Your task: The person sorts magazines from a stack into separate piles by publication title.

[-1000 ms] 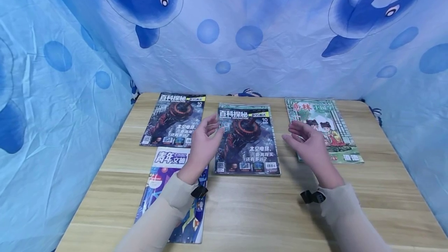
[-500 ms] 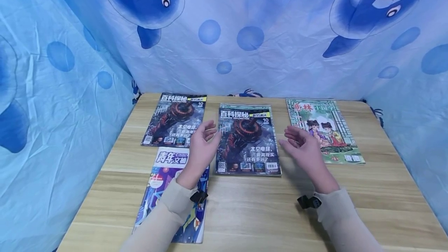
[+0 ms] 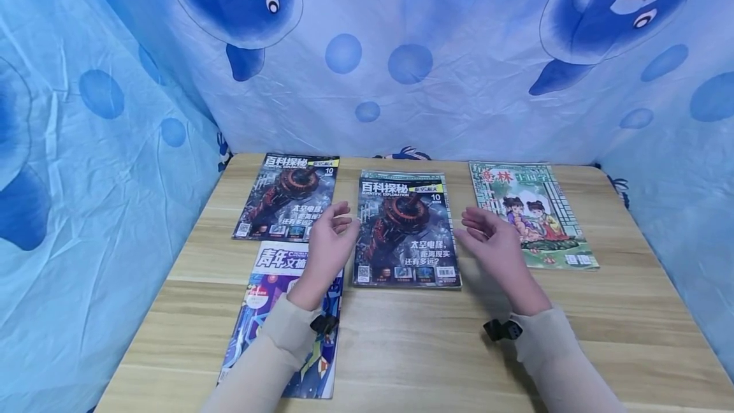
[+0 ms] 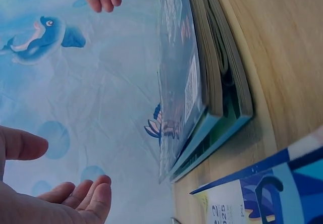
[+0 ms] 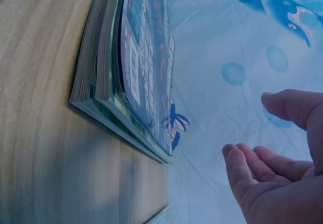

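Note:
In the head view a dark "Scientific Exploration" magazine (image 3: pixel 404 231) tops a small stack at mid-table, with a green magazine edge (image 3: pixel 401 176) showing beneath it. My left hand (image 3: pixel 329 241) hovers by the stack's left side and my right hand (image 3: pixel 494 241) by its right side. Both have loosely bent fingers, palms facing inward, and hold nothing. In the left wrist view a gap separates the hand (image 4: pixel 65 199) from the thick stack (image 4: pixel 209 57). The right wrist view likewise shows the hand (image 5: pixel 267 178) apart from the layered magazines (image 5: pixel 101 57).
Another dark magazine (image 3: pixel 287 193) lies at the back left of the wooden table (image 3: pixel 413 349). A purple-blue magazine (image 3: pixel 269 311) lies in front of it, partly under my left forearm. A green magazine (image 3: pixel 539 215) lies at right. Blue dolphin-print fabric (image 3: pixel 401 113) encloses the table.
Both hands have come slightly nearer to me, and the right hand has drifted left toward the stack. The magazines stay where they were.

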`<state>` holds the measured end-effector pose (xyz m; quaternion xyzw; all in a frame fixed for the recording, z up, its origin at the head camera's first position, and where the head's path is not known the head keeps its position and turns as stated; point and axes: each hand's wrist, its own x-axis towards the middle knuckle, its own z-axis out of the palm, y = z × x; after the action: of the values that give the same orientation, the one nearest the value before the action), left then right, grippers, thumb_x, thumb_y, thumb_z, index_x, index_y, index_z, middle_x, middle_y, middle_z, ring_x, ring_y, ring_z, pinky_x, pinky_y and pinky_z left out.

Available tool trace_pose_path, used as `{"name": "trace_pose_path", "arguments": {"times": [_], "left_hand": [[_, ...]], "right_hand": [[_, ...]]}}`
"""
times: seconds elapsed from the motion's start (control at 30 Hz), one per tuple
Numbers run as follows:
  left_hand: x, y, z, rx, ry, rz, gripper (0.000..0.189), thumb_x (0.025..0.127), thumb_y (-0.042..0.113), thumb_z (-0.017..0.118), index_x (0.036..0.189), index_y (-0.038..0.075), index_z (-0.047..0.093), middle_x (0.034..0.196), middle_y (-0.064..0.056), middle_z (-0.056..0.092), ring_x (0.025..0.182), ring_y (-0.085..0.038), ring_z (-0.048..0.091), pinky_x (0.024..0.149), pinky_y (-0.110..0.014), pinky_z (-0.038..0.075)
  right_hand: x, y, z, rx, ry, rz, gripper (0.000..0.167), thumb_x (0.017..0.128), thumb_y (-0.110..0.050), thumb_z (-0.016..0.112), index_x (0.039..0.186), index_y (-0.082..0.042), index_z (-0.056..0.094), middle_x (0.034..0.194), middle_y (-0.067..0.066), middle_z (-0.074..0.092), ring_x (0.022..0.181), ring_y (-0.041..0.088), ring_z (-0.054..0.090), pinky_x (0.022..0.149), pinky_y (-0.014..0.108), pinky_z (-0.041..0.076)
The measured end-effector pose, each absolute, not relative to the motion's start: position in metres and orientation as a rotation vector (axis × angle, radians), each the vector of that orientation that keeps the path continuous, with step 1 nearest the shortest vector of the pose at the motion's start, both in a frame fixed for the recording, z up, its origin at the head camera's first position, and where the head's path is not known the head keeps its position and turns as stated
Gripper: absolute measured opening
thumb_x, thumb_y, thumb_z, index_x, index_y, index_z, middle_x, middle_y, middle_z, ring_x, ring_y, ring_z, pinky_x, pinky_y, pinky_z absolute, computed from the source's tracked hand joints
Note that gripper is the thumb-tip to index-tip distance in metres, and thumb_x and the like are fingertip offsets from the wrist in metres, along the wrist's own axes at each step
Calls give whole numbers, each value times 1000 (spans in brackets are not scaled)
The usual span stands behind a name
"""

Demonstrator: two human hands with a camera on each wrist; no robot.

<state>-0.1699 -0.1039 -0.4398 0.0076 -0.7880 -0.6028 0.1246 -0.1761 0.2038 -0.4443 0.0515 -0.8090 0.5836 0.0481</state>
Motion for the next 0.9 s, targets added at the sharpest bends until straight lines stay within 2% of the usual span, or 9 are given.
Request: {"name": "trace_pose_path", "arguments": {"times": [0.2, 0.37, 0.6, 0.9], "left_hand": [[-178, -105, -443, 99, -2393, -1727, 49, 94, 9, 69, 140, -4, 55, 132, -20, 60, 109, -30, 64, 92, -43, 54], [-187, -106, -447, 140, -2476, -1703, 52, 95, 10, 68, 142, -6, 52, 134, -21, 59, 110, -31, 63, 89, -44, 55], [-198, -107, -449, 193, -2567, -1660, 53, 95, 9, 67, 142, -8, 51, 132, -22, 59, 109, -32, 64, 86, -44, 56], [-213, -108, -457, 226, -2701, -1517, 51, 95, 13, 67, 139, -9, 54, 123, -22, 63, 104, -33, 65, 85, -46, 55]], "right_hand": [[-180, 201, -444, 156, -2491, 1773, 55, 91, -11, 79, 137, 6, 55, 131, 25, 60, 119, 33, 60, 99, 30, 49], [-187, 200, -448, 176, -2482, 1790, 54, 90, -10, 79, 135, 8, 56, 129, 27, 60, 119, 36, 60, 95, 27, 50], [-196, 198, -455, 159, -2524, 1773, 54, 91, -11, 78, 136, 9, 55, 130, 28, 60, 118, 35, 60, 95, 25, 51], [-206, 197, -461, 107, -2588, 1728, 55, 91, -9, 77, 137, 11, 53, 129, 27, 60, 116, 36, 60, 95, 33, 52]]}}
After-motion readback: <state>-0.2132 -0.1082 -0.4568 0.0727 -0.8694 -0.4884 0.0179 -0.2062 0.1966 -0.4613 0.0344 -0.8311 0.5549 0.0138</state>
